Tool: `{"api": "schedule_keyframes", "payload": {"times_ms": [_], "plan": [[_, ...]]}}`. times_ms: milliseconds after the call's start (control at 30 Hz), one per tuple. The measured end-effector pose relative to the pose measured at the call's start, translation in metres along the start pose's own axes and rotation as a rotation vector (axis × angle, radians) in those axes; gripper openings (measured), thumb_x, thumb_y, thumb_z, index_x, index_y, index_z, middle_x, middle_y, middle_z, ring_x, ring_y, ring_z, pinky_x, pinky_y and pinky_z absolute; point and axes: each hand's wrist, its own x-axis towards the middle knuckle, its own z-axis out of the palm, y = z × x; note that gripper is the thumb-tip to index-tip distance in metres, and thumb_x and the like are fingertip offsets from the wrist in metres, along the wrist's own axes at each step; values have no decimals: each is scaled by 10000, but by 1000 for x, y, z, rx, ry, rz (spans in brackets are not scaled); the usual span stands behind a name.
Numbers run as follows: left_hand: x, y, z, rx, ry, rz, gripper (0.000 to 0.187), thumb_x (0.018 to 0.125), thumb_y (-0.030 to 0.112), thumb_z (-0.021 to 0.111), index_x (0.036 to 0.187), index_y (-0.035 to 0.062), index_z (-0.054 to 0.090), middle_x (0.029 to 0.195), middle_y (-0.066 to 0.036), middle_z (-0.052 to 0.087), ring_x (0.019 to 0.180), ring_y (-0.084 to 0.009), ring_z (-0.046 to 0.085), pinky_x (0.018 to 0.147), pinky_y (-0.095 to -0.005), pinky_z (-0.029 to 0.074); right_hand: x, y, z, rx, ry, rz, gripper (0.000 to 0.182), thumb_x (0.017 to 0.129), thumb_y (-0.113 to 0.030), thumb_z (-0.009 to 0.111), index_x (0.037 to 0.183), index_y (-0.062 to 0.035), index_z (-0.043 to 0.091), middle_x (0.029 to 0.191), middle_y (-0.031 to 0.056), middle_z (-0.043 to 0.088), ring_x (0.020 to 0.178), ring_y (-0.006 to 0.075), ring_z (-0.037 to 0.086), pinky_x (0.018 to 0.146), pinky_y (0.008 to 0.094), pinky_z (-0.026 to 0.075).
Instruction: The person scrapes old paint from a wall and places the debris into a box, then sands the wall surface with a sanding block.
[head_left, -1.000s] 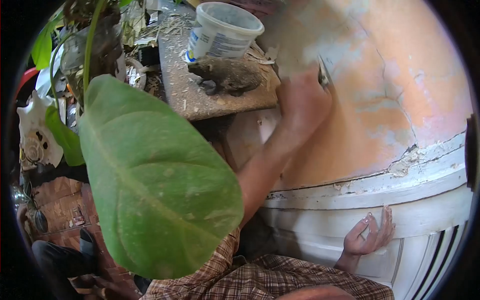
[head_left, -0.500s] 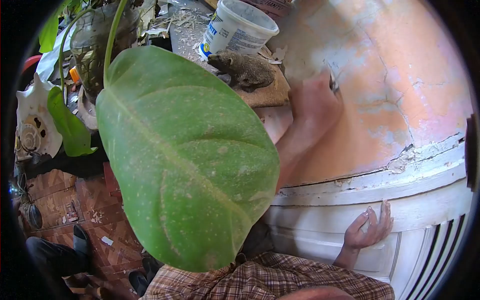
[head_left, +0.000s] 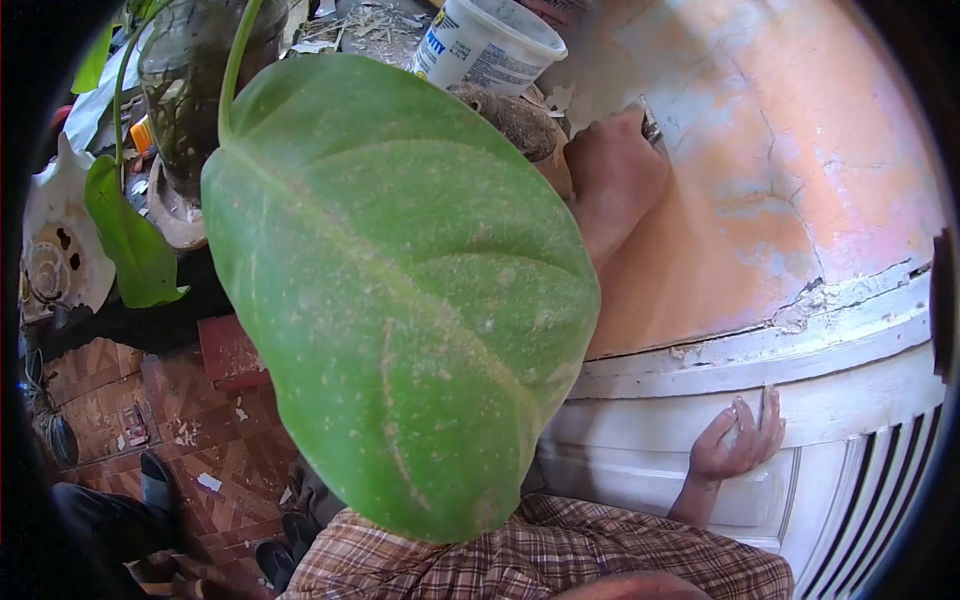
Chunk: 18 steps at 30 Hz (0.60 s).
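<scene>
Beyond the left hand's (head_left: 616, 168) fingers, a peeling orange plaster wall (head_left: 720, 240) is spreading; below them, a broad green leaf (head_left: 400, 300) is now hiding more forearm (head_left: 608, 230), obscuring the work. They're clenching a slim, half-hidden tool (head_left: 650, 127) wallward; the right hand (head_left: 738, 452) is resting released.

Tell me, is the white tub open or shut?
Open: nothing covers the visible part of the tub's top, and some of its inside shows.

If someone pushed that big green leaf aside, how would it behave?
The leaf would probably swing easily, since it hangs from a slender stem. Being broad and flat, it likely bends rather than resists. Its surface looks dusty, so some might rub off.
</scene>
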Motion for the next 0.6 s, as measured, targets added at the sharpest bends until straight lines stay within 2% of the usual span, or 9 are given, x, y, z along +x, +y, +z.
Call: {"api": "schedule_keyframes", "payload": {"times_ms": [133, 200, 333, 433, 500, 600], "plan": [[-29, 16, -2, -111, 22, -5, 116, 767, 105, 555, 836, 69, 641, 765, -180, 656, 757, -418, 646, 659, -518, 501, 0, 2, 1, 3, -1, 3, 102, 884, -104, 567, 949, -119, 644, 1226, 162, 646, 1186, 329, 593, 1052, 510, 349], [-39, 19, 6, -138, 152, 68, 102, 781, 128, 555, 806, 66, 632, 733, -193, 648, 752, -426, 644, 658, -521, 500, 0, 3, 2, 7, -5, -1, 103, 884, -105, 569, 948, -118, 648, 1227, 162, 645, 1189, 328, 592, 1053, 513, 348], [-19, 15, 6, -32, 16, 10, 117, 800, 151, 559, 855, 77, 631, 734, -194, 650, 743, -422, 648, 658, -523, 498, -3, 3, 0, -6, -20, 5, 113, 890, -101, 562, 960, -122, 649, 1235, 159, 639, 1187, 328, 593, 1052, 515, 349], [-26, 13, 10, -30, 50, 29, 133, 810, 157, 563, 903, 81, 622, 713, -186, 644, 720, -418, 646, 647, -532, 489, -1, 1, 0, -16, -19, -5, 117, 895, -99, 557, 968, -124, 646, 1237, 155, 637, 1181, 326, 597, 1053, 513, 349], [-40, 17, 15, -59, 166, 107, 142, 815, 159, 565, 922, 77, 610, 721, -178, 641, 697, -410, 641, 630, -541, 481, 1, 1, 2, -18, -3, -13, 118, 898, -99, 555, 971, -124, 644, 1236, 154, 638, 1179, 325, 599, 1054, 513, 349], [-54, 26, 17, -42, 117, 72, 153, 819, 163, 570, 935, 73, 613, 728, -173, 636, 710, -403, 641, 630, -533, 483, -1, 2, 2, -14, 16, -10, 116, 900, -105, 558, 975, -120, 646, 1237, 148, 639, 1177, 322, 601, 1053, 513, 351]]}}
